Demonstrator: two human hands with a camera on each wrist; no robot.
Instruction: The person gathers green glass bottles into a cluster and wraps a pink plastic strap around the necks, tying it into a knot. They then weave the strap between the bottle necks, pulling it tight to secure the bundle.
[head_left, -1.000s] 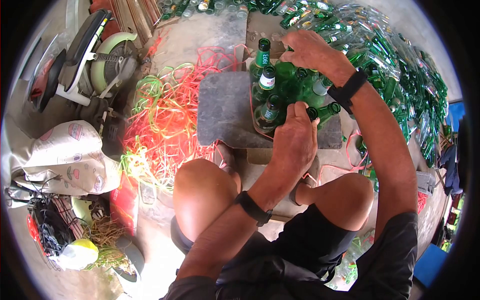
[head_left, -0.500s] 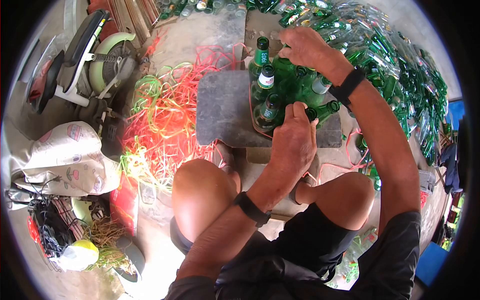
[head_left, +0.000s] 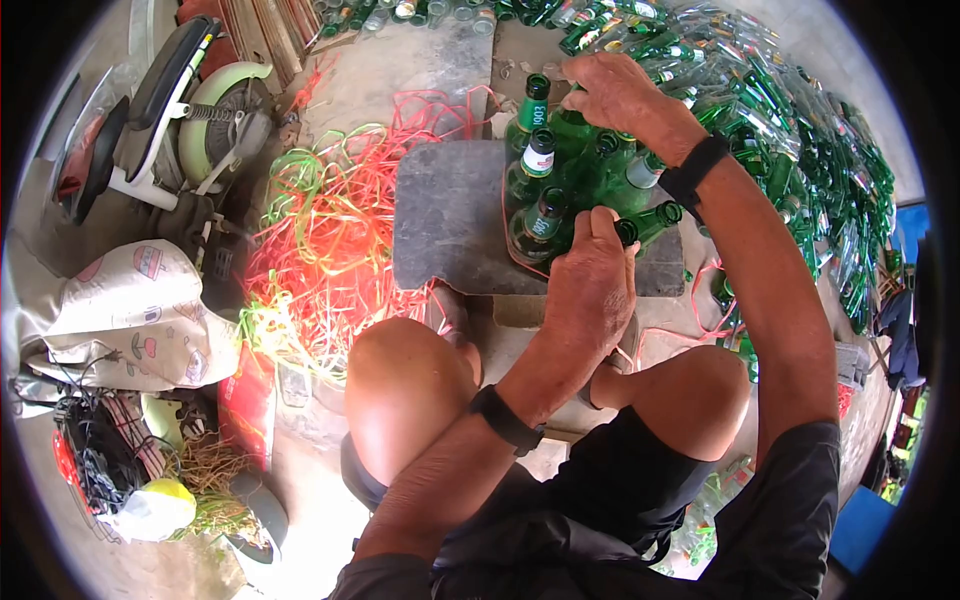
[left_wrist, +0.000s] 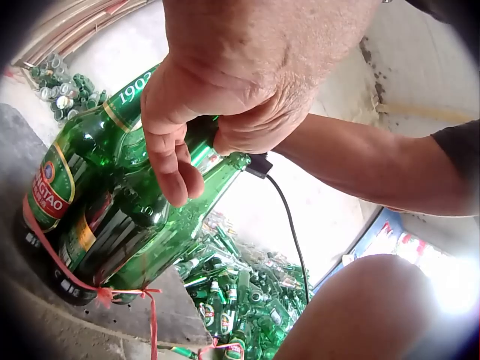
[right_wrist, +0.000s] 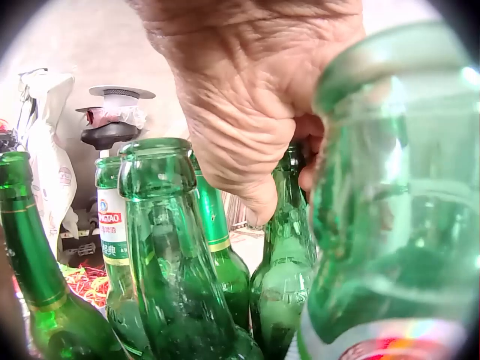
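Several green glass bottles (head_left: 537,162) stand bunched upright on a dark board (head_left: 450,215). Red strapping (left_wrist: 64,266) rings their lower parts, with a knot and a loose tail in the left wrist view. My left hand (head_left: 592,290) grips a bottle neck on the near side of the bunch, fingers curled down over it. On the far side, my right hand (head_left: 622,97) holds another bottle's neck (right_wrist: 292,169) between thumb and fingers. One bottle (head_left: 655,222) leans outward at the right. The hands hide part of the necks they hold.
A large heap of green bottles (head_left: 800,170) lies to the right and back. Tangled red and green strapping (head_left: 325,240) covers the floor at left. Beyond it are a wheeled vehicle (head_left: 215,120) and a pale printed cloth (head_left: 140,315). My bent knees flank the work.
Over the last half second the bunched bottles' necks have shifted slightly to the right and turned a little. Both hands keep their holds in nearly the same places.
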